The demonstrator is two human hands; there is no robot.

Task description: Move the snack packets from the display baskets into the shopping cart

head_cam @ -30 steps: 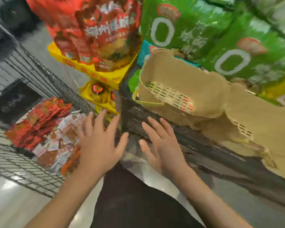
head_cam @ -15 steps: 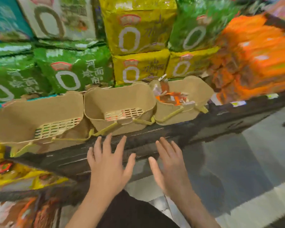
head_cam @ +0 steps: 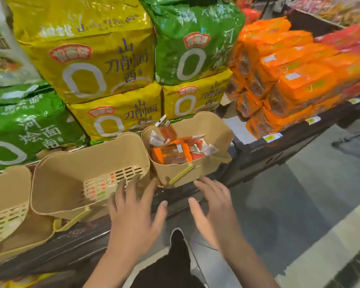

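Three tan display baskets stand in a row on a dark shelf. The right basket (head_cam: pixel 214 129) holds several orange and white snack packets (head_cam: pixel 175 150). The middle basket (head_cam: pixel 71 175) and the left basket (head_cam: pixel 6 188) look empty inside. My left hand (head_cam: pixel 133 213) hovers with fingers spread in front of the middle basket's near right corner, holding nothing. My right hand (head_cam: pixel 214 202) is spread open just below the right basket's front wall, also holding nothing. The shopping cart is out of view.
Large yellow noodle bags (head_cam: pixel 104 65) and green noodle bags (head_cam: pixel 193 38) are stacked behind the baskets. Orange packs (head_cam: pixel 289 75) fill the shelf to the right. Grey floor (head_cam: pixel 289 204) lies right of the shelf; my dark trouser leg (head_cam: pixel 179 265) shows below.
The view swung right from the cart with its packets to the shelf. Both hands stayed open and have come up close to the baskets, the right one nearing the filled basket.
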